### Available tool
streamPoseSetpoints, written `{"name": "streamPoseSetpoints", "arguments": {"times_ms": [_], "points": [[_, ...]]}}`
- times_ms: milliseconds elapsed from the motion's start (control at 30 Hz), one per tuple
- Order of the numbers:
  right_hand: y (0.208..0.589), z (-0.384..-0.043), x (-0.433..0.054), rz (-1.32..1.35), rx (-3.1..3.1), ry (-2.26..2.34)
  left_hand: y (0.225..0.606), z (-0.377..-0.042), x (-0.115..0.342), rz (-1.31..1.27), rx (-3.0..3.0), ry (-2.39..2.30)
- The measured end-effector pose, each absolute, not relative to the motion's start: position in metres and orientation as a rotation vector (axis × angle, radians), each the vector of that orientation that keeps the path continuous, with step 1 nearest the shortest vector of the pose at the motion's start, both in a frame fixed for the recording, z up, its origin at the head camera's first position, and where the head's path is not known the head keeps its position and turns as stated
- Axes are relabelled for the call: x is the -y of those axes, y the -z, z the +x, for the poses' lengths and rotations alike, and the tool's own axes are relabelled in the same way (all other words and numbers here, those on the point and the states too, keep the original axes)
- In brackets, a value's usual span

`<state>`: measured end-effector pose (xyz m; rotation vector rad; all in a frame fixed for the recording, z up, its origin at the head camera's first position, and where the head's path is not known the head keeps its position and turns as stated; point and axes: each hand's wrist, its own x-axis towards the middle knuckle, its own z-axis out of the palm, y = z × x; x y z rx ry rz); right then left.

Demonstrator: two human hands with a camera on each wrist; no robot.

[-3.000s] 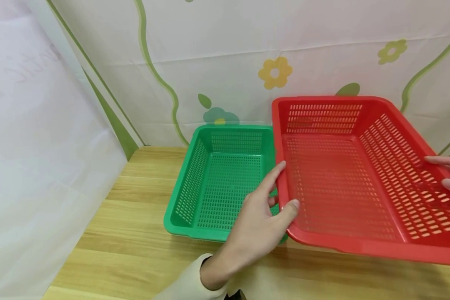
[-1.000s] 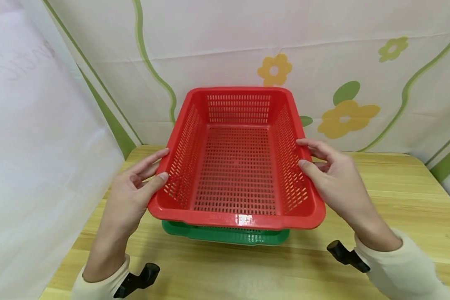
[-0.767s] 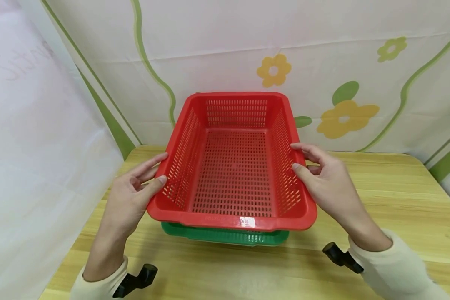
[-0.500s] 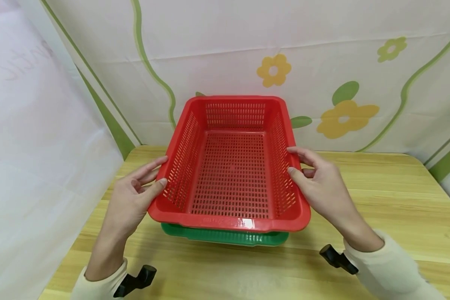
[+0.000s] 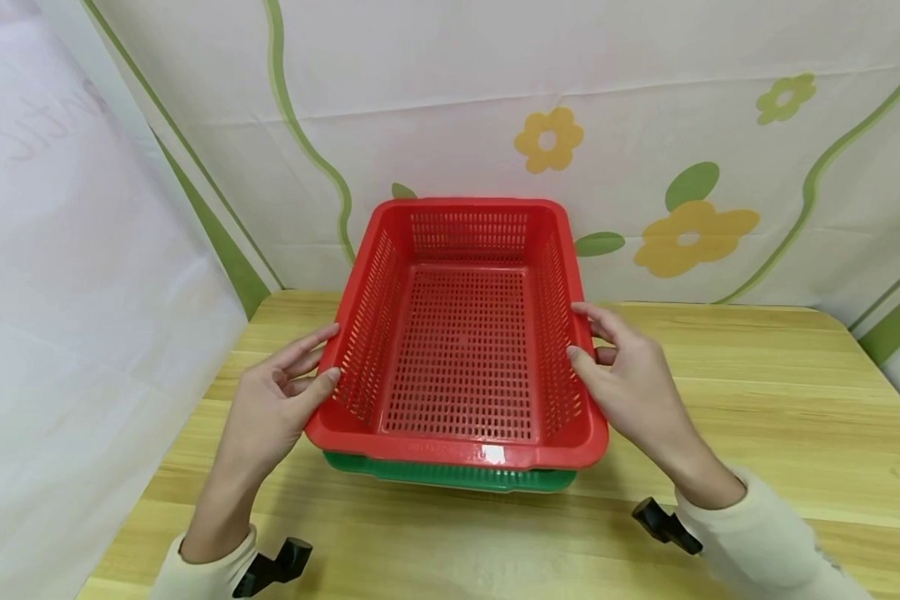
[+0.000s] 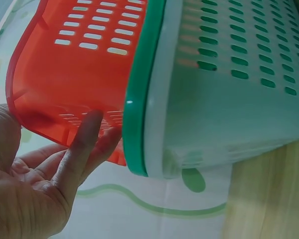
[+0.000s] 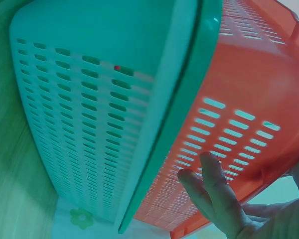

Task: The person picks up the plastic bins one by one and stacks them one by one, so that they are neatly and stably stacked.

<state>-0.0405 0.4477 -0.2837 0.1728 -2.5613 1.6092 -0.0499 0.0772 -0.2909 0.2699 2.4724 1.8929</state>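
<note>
A red plastic basket (image 5: 457, 452) with slotted walls is held level over a green basket (image 5: 450, 475) on the table. My left hand (image 5: 270, 412) grips its left rim, thumb on the inner side and fingers outside. On the opposite rim, my right hand (image 5: 637, 379) holds with thumb and fingers in the same way. Both wrist views show the lower part of the red basket inside the green rim (image 6: 136, 99), its own rim still above. Under that green rim sits a paler rim with a pale slotted wall (image 6: 214, 114). The green basket's inside is hidden from above.
The baskets stand on a light wooden table (image 5: 780, 417), near a white cloth backdrop (image 5: 450, 67) printed with flowers and vines. Another white sheet (image 5: 97, 333) hangs along the left side. A black wrist mount (image 5: 273, 568) is on each sleeve.
The red basket has come left from beside the green basket to above it, then sunk lower. Both hands keep hold of its rims, and the right hand has shifted left with it.
</note>
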Motion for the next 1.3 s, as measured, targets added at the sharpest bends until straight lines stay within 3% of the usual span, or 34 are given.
{"name": "streamPoseSetpoints", "arguments": {"times_ms": [1300], "points": [[0.299,-0.047,-0.446,0.267,2.596,-1.220,0.299,-0.043,-0.083,0.223,-3.011,-1.410]]}}
